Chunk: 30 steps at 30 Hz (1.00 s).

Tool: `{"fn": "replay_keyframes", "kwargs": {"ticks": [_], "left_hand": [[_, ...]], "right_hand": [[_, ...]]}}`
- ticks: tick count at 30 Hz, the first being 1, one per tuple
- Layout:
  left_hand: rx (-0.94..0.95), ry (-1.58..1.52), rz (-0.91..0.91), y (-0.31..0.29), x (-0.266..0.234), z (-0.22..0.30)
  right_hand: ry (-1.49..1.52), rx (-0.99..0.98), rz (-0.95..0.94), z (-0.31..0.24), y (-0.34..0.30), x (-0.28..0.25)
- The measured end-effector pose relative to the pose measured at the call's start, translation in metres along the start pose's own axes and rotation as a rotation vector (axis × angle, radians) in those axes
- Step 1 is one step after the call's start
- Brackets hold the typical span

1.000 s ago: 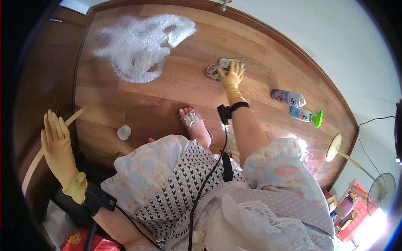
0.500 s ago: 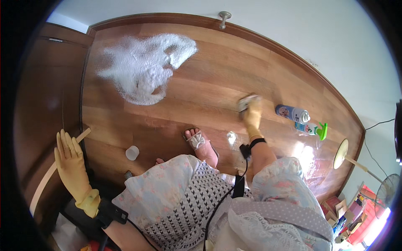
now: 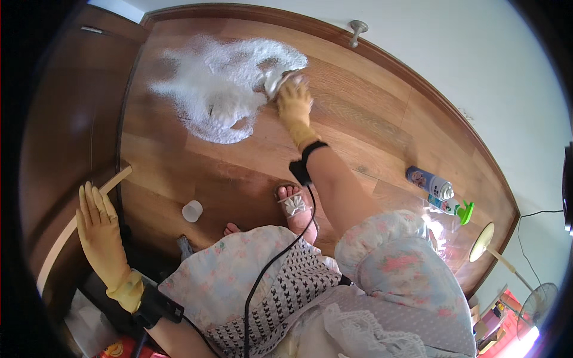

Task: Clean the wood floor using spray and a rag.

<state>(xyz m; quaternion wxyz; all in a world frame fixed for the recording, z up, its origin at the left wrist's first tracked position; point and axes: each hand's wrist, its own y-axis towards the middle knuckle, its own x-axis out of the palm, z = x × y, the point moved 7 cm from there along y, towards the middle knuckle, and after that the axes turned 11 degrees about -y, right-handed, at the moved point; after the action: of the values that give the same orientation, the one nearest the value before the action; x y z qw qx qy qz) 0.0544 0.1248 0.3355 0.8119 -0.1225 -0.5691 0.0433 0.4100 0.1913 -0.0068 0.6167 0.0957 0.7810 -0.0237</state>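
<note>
White foam (image 3: 209, 77) lies spread on the wooden floor (image 3: 352, 113) at the far left. At its right edge my right hand (image 3: 295, 110), in a yellow rubber glove, presses a small pale cleaning pad (image 3: 296, 77) against the floor. The pad is blurred and partly under my fingers, so I cannot tell whether it is cloth or sponge. My left hand (image 3: 100, 230), gloved the same way, has its fingers stretched out and holds nothing. It rests beside or on a pale wooden strip (image 3: 59, 247), next to the dark wooden panel (image 3: 71, 119).
A blue spray can (image 3: 428, 182) and a spray bottle with a green trigger (image 3: 456, 209) lie at the right. A white cup (image 3: 192, 211) is near my feet. A door stop (image 3: 358, 33) juts from the far wall; a fan (image 3: 540, 301) stands at the lower right.
My right hand has swept left and away from me with the pad, from near the spray can to the foam's edge. The view has shifted slightly; my left hand stays outstretched.
</note>
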Motion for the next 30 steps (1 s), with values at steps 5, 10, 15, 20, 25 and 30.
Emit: {"fn": "replay_keyframes", "kwargs": {"ticks": [5,10,15,20,25,30], "left_hand": [[-0.040,0.026,-0.096,0.009,0.008,-0.009],[-0.157,-0.958,-0.007,0.014,-0.007,-0.023],[-0.080,-1.544,0.016,0.005,-0.006,-0.007],[-0.018,-0.024,0.006,0.016,-0.026,0.006],[0.032,-1.269,0.085,0.010,-0.025,-0.001],[0.071,-1.623,0.011,0.013,-0.029,-0.001]], "right_hand": [[0.113,-0.460,-0.118,0.013,-0.133,-0.026],[-0.290,0.091,0.086,0.211,-0.185,-0.058],[-0.161,0.981,0.223,0.344,-0.136,-0.052],[-0.359,0.619,-0.032,0.340,0.029,-0.043],[-0.122,0.728,0.089,0.221,0.086,-0.005],[0.126,0.330,0.100,0.074,0.114,0.021]]}}
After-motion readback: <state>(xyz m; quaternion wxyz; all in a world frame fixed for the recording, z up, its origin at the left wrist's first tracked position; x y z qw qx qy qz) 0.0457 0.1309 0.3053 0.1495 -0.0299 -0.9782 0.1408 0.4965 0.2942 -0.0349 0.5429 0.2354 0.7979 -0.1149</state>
